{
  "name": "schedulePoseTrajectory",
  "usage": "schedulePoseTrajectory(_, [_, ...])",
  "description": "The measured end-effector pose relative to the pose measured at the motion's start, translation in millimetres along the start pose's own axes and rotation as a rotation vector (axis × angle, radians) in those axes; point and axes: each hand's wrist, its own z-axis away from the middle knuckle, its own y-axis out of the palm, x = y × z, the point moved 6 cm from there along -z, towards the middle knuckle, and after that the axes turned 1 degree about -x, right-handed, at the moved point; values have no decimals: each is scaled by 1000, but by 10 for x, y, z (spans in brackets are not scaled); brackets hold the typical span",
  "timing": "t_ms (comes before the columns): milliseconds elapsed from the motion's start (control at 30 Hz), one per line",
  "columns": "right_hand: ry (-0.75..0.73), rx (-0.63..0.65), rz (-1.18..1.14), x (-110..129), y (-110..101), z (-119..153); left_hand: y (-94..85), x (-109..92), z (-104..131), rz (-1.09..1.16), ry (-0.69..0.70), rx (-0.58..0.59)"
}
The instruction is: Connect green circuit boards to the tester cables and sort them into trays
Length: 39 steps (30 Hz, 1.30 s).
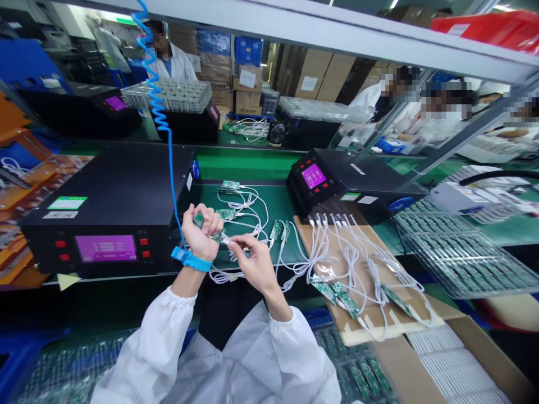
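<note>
My left hand (200,240), wearing a blue wrist strap (191,259) with a coiled cord, is closed around a green circuit board (218,237), partly hidden by the fingers. My right hand (256,264) pinches a white cable plug (226,240) at the board's edge; whether it is fully seated I cannot tell. Just beyond my hands, several boards with white cables lie on the green bench, among them one circuit board (230,184) at the back. Two more boards stand right of my right hand, one being a cabled board (275,231).
A black tester (105,196) with a lit screen stands left. Another black tester (357,174) at right feeds white cables onto a cardboard sheet (309,235). Board trays (455,247) lie far right, above an open carton (475,336). A metal shelf beam (295,22) crosses overhead. Other people work opposite.
</note>
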Motion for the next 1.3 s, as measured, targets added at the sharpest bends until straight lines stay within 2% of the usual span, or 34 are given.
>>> schedulePoseTrajectory(200, [-11,-4,-10,21,30,-37,-1,-58,-7,-25,59,-1])
schedulePoseTrajectory(333, [-174,-255,59,187,-99,11,104,-174,60,-96,124,118])
schedulePoseTrajectory(400, [-239,-338,82,275,-119,71,160,-228,122,-162,168,189])
schedulePoseTrajectory(567, [-370,-313,113,446,75,188,202,-265,255,-375,308,350])
schedulePoseTrajectory(767, [-449,-345,143,573,308,255,139,-196,334,-485,371,385])
schedulePoseTrajectory(967, [-508,-401,134,615,339,274,131,-177,375,-585,412,409])
schedulePoseTrajectory(1133, [-587,-375,160,625,349,274,101,-171,368,-630,412,428])
schedulePoseTrajectory(1300, [-568,-387,151,613,344,257,83,-148,364,-653,398,402])
